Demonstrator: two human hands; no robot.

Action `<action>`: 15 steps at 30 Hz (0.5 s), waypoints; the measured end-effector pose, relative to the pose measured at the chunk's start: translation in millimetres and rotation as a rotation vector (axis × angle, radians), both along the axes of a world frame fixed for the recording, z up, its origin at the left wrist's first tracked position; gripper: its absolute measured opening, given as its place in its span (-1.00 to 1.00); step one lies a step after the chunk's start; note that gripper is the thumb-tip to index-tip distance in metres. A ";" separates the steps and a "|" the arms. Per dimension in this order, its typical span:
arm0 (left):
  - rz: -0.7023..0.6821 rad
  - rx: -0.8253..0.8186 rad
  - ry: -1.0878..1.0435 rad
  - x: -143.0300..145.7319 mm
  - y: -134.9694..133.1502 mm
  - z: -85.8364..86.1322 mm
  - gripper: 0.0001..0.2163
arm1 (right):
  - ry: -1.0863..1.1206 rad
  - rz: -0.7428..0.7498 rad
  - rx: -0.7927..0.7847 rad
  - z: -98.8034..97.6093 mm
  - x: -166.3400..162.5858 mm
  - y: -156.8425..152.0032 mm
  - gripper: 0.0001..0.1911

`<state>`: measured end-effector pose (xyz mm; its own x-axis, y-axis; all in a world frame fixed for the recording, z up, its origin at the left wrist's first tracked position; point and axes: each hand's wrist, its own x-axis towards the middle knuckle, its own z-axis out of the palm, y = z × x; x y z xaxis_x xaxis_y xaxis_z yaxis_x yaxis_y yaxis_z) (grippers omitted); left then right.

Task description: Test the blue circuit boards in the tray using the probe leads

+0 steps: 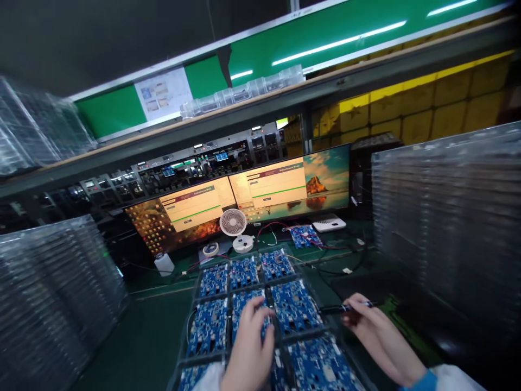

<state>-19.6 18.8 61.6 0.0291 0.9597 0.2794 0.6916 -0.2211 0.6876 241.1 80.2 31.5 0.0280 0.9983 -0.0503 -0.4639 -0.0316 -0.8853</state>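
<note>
I see my left hand (249, 347) lying flat on the clear tray (191, 304) of blue circuit boards, fingers spread loosely and resting on the middle board (244, 309) of the tray's second row; it grips nothing that I can make out. My right hand (376, 334) sits just beside the tray's right edge, its fingers pinched around a thin dark pen-like tool (345, 308) that lies roughly level, with its far end pointing left toward the tray. The two hands are apart, with one board column between them. The tray holds boards in rows of three, running away from me toward the small white desk fan (233, 222), which stands just behind the tray's far edge. A single loose blue board (305, 236) with red wires lies behind the tray's far right corner, near a white box (329, 223). Behind the fan stand two wide monitors (244, 198) side by side. Tall stacks of clear trays (448, 217) rise well to the right of the tray, and more stacks (52, 293) to its left.
</note>
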 end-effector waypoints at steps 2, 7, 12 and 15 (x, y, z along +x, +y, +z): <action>0.014 0.062 0.091 -5.4 33.2 17.6 -0.74 | 0.061 0.005 -0.013 -5.6 2.1 5.1 -0.55; 0.134 -0.088 0.338 -8.9 142.2 22.2 -0.68 | 0.132 0.100 -0.029 -11.3 -4.2 2.5 -0.59; 0.187 -0.180 0.397 -5.6 220.3 3.6 -0.63 | 0.158 0.152 -0.021 -13.3 -6.3 2.1 -0.57; 0.224 -0.220 0.448 -6.2 245.4 -4.8 -0.72 | 0.177 0.155 -0.014 -14.3 -5.5 3.6 -0.58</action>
<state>-25.8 264.2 56.8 -0.1126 0.9906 0.0781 0.9411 0.0811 0.3281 235.5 83.8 17.2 -0.1363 0.9892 -0.0548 -0.6006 -0.1265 -0.7895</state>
